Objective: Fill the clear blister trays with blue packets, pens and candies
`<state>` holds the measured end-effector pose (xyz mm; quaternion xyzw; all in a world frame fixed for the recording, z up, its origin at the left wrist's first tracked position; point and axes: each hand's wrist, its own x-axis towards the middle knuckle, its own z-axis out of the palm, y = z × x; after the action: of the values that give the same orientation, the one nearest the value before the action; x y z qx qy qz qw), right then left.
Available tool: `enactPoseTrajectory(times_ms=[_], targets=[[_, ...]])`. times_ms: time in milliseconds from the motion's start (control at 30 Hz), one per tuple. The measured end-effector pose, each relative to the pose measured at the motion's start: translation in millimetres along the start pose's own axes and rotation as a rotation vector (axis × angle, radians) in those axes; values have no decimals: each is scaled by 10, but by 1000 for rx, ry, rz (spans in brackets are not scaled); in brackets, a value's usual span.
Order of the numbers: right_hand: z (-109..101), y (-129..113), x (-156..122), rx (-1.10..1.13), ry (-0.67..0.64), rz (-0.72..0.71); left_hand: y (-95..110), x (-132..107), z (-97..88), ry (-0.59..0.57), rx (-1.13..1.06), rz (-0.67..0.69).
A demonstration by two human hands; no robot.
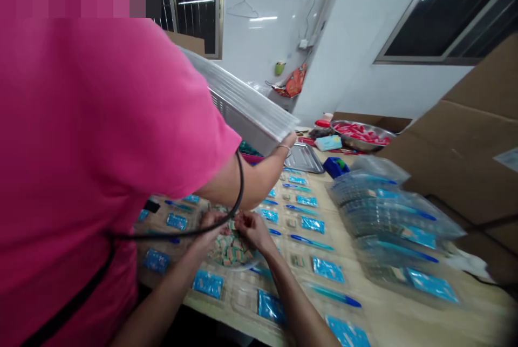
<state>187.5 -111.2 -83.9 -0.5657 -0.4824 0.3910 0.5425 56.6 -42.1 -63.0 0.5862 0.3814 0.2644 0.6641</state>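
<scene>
My left hand point(212, 223) is over the far left rim of a round bowl point(243, 268), its fingers bent and partly hidden by a dark cable. My right hand point(254, 228) is at the bowl's far right side with fingers pinched together. Motion blur hides what either hand holds. Inside the bowl lie many small striped blocks point(232, 254) in green and tan. Around it, clear plastic trays point(247, 299) each carry a blue printed packet point(208, 284), and many also a blue pen-like stick point(311, 242) and a small block point(298, 260).
A co-worker in a pink shirt point(162, 104) leans in from the left, holding a stack of clear trays point(251, 104). Filled trays point(400, 228) are piled at right beside a large cardboard box point(453, 136). Behind stand a metal bowl of red-and-white pieces point(364, 135) and a blue bin point(335, 168).
</scene>
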Motion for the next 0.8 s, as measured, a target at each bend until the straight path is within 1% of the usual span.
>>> enactPoseTrajectory(times_ms=[33, 100, 200, 300, 433, 500, 700, 800], targets=[[-2, -3, -12, -26, 7, -14, -93, -58, -31, 4, -13, -18], [-5, 6, -31, -59, 22, -42, -186, -89, -43, 9, -27, -19], [-4, 41, -54, -66, 62, -52, -193, -49, 7, 33, -37, 28], [-4, 67, -77, -42, 102, -29, -172, -41, 49, 56, -15, 79], [-15, 61, -106, -62, 59, -13, -184, -76, 58, 61, 62, 123], [-19, 50, -114, -138, 57, -33, -207, -72, 60, 77, 110, 133], [-22, -2, -139, -534, 72, -99, -252, 7, 74, 119, 229, 134], [-48, -55, -176, -618, 73, -123, -216, 26, 101, 109, 244, 147]])
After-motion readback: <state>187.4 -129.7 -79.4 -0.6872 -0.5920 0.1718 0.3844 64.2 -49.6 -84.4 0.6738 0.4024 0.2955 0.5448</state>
